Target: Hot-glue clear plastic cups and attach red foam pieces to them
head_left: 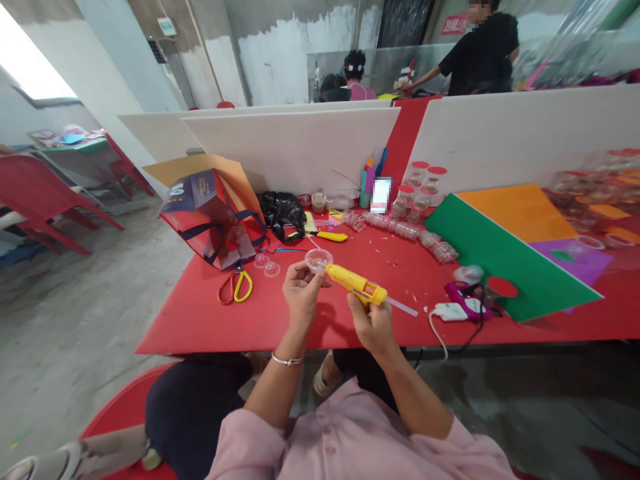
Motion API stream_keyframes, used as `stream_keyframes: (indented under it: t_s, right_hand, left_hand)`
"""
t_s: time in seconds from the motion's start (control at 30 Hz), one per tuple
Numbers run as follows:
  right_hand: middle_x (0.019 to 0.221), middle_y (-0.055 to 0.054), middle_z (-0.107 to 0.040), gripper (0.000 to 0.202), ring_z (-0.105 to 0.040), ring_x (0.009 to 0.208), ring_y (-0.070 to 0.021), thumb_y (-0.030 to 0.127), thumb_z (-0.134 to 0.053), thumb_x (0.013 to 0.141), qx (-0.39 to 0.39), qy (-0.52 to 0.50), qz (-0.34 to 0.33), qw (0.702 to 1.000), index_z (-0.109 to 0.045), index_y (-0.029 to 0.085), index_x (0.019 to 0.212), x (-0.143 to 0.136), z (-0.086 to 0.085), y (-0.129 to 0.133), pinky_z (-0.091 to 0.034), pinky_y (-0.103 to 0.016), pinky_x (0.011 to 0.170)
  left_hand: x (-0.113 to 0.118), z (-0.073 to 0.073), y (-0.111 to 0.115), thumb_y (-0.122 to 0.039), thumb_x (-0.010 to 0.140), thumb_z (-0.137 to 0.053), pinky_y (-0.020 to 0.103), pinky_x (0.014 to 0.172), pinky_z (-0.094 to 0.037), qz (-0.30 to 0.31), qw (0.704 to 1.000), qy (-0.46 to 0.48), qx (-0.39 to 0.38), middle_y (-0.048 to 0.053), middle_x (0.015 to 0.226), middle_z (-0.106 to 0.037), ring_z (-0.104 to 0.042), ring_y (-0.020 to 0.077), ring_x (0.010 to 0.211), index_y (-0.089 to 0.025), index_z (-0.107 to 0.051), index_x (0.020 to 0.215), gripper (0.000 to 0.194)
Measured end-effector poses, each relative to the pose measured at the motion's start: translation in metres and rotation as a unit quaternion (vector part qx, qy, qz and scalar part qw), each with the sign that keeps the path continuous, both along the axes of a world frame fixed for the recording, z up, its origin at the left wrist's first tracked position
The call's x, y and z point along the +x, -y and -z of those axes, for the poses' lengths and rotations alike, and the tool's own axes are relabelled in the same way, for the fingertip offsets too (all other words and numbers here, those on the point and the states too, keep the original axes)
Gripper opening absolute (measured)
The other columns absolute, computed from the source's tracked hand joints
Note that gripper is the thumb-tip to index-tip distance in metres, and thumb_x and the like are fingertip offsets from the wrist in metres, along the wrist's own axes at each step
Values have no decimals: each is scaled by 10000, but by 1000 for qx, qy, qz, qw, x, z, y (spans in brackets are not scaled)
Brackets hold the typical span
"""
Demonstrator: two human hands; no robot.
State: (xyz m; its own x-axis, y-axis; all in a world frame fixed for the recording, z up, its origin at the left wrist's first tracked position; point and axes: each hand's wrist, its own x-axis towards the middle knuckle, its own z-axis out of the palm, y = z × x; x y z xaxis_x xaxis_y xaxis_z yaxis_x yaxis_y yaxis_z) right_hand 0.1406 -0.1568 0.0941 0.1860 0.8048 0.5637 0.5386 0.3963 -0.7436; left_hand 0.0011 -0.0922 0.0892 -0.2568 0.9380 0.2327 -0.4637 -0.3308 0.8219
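Observation:
My left hand (301, 291) pinches a small clear plastic cup (319, 259) by its edge, above the red table. Held in my right hand (373, 323) is a yellow hot glue gun (356, 283), its nozzle pointing left at the clear cup. Whether the tip touches the cup I cannot tell. A translucent glue stick (403, 307) sticks out of the back of the gun. Left of my hands lie two clear plastic domes (271, 269) and scissors (236, 287) with red and yellow handles. Behind the cup is a yellow utility knife (332, 237).
A paper bag (200, 207) and a black plastic bag (283, 215) stand at the back left. Rows of clear bottle pieces (400, 227) lie behind the gun. A power strip (465, 303) with cables and a green board (510, 260) are at right. Two people are beyond the white panels.

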Motion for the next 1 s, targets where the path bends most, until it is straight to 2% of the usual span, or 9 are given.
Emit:
stream_keyframes:
  t_s: [0.07,0.2,0.33,0.53,0.67,0.8,0.87,1.0]
  right_hand:
    - [649,-16,-594,273,-529,542,-149,427,-563,970,3,4,1,1000,-642,178,890,1,0,0,-413,-267,523]
    - [547,28,-503,306,-449,456,-125,432,-553,982,-15,-3,21,1000,-638,182,829,4,-1,-2,-367,-260,480]
    - [615,1,-560,298,-499,513,-137,438,-551,977,-4,2,3,1000,-642,178,863,3,-2,-1,-405,-260,513]
    - [565,11,-524,320,-477,489,-138,449,-544,982,-20,-9,17,1000,-635,185,824,2,-3,-1,-383,-259,485]
    - [640,-22,-590,290,-538,555,-159,450,-553,971,-3,-1,-5,1000,-647,187,890,1,-2,1,-426,-267,521]
    - [547,16,-501,317,-459,480,-137,454,-547,976,-19,-11,15,1000,-628,189,821,3,-1,1,-364,-254,460]
    - [578,3,-535,315,-496,511,-143,449,-547,980,-21,-17,18,999,-632,187,828,3,-1,1,-386,-252,479]
    - [749,-51,-649,269,-597,616,-166,431,-567,966,4,-11,-20,1000,-648,177,927,0,-2,2,-474,-267,572]
  left_hand:
    - [0,0,0,-334,684,-912,275,564,-633,-3,1000,0,3,55,932,-739,-734,186,792,-165,-633,973,436]
    - [-1,0,3,-321,694,-905,282,549,-629,-7,1000,-1,8,92,1013,-744,-742,220,850,-157,-647,1018,446]
    - [-1,0,2,-322,697,-904,272,550,-626,-10,1000,6,9,68,945,-740,-734,198,810,-157,-655,1010,432]
    - [-1,0,2,-323,713,-894,267,549,-614,-6,1000,2,11,78,971,-742,-742,220,850,-160,-663,1038,431]
    - [-2,1,2,-341,709,-896,249,551,-604,-6,1000,0,15,57,926,-742,-725,174,764,-170,-677,1022,418]
    - [-3,0,4,-341,721,-888,253,557,-598,10,1000,-4,10,87,1005,-749,-748,210,827,-170,-670,1065,441]
    - [-3,0,4,-340,720,-888,252,557,-594,13,1000,-3,8,93,1016,-749,-751,220,849,-168,-667,1070,448]
    - [-3,2,3,-324,716,-892,244,558,-592,12,1000,9,13,45,910,-733,-704,144,701,-169,-683,1039,414]
